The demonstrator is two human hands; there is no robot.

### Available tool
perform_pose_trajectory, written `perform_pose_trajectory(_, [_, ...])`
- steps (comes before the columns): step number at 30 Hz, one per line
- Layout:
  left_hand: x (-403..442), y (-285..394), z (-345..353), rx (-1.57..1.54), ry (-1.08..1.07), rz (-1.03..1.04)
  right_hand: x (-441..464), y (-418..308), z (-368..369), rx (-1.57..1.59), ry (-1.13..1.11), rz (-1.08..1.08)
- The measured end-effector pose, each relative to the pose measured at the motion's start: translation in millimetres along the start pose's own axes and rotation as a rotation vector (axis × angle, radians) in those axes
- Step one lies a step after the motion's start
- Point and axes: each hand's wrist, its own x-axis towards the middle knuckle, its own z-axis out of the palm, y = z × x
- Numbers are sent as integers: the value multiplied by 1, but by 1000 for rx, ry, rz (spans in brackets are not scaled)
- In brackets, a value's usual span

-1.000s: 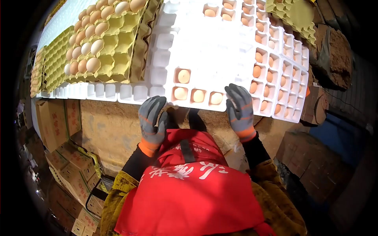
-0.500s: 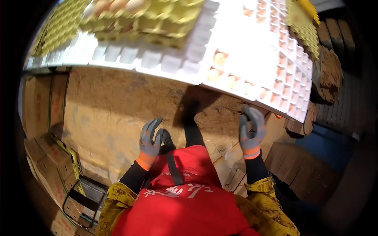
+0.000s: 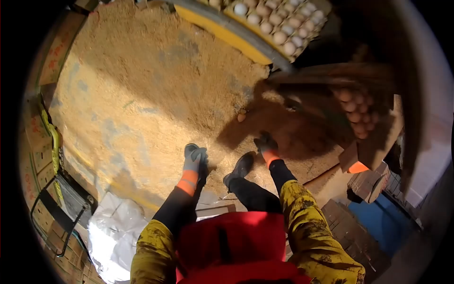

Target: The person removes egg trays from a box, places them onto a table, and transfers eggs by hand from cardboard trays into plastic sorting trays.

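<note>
My left hand (image 3: 194,160), in a grey glove with an orange cuff, hangs low over the floor near my left boot, holding nothing that I can see. Its fingers are loosely bent and apart. My right hand (image 3: 267,145), gloved alike, is in shadow beside my right boot (image 3: 240,166), its fingers partly spread and no object visible in them. A brown egg (image 3: 241,116) lies on the dusty floor (image 3: 132,90), ahead of both hands and touching neither. More brown eggs (image 3: 358,112) sit in an open cardboard box (image 3: 378,142) to the right.
Pale and brown eggs (image 3: 280,37) fill a tray at the top, behind a yellow edge (image 3: 222,34). Stacked cartons (image 3: 40,137) and a black-framed trolley (image 3: 59,213) stand at left. Clear plastic wrap (image 3: 116,232) lies lower left. A blue panel (image 3: 383,222) is at lower right.
My view has tilted down, away from the white egg trays toward the floor. Both hands have lowered and come closer together. The floor egg and the box of eggs have come into view.
</note>
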Motion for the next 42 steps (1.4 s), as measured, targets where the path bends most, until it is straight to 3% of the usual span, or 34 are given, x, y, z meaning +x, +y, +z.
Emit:
perform_pose_trajectory(2, [45,-56,26,-166,-140,-56,54,39,46,23,33,-48])
perform_pose_trajectory(3, [62,-57,46,-441,-147,-291,75,49,65,36,47,-74])
perform_pose_trajectory(6, [114,-89,96,-503,-53,-286,117,45,95,-220,39,-214])
perform_pose_trajectory(9, [171,-141,132,-671,-133,-258,165,64,115,-392,81,-434])
perform_pose_trajectory(13, [227,-164,173,-676,-154,-266,202,81,109,-342,-2,-453])
perform_pose_trajectory(14, [236,-160,189,-685,-42,-279,213,96,114,-375,-7,-425])
perform_pose_trajectory(16, [274,-215,200,-757,-78,-310,218,98,116,-395,-22,-381])
perform_pose_trajectory(19, [291,-235,201,-381,-98,-68,204,94,116,-403,-68,-366])
perform_pose_trajectory(21, [288,-217,201,-184,-122,7,209,113,121,-466,-113,-393])
perform_pose_trajectory(22, [274,-186,200,-192,-142,-49,207,114,121,-461,-113,-380])
perform_pose_trajectory(24, [270,-190,200,-157,-155,-18,202,117,121,-453,-119,-352])
perform_pose_trajectory(27, [266,-193,199,-70,-173,151,203,128,132,-416,40,-450])
perform_pose_trajectory(31, [246,-189,194,-68,-252,197,176,112,117,-142,83,-604])
perform_pose_trajectory(33, [215,-163,196,-312,-295,116,152,89,92,0,3,-572])
perform_pose_trajectory(35, [148,-81,204,-786,-350,-115,106,52,56,111,-16,-493])
perform_pose_trajectory(38, [64,-42,227,-521,-410,232,33,23,-4,148,97,-533])
perform_pose_trajectory(41, [-23,45,235,288,-357,521,-46,-4,-64,62,327,-581])
perform_pose_trajectory(42, [-46,69,243,790,-269,977,-71,-10,-83,43,362,-567])
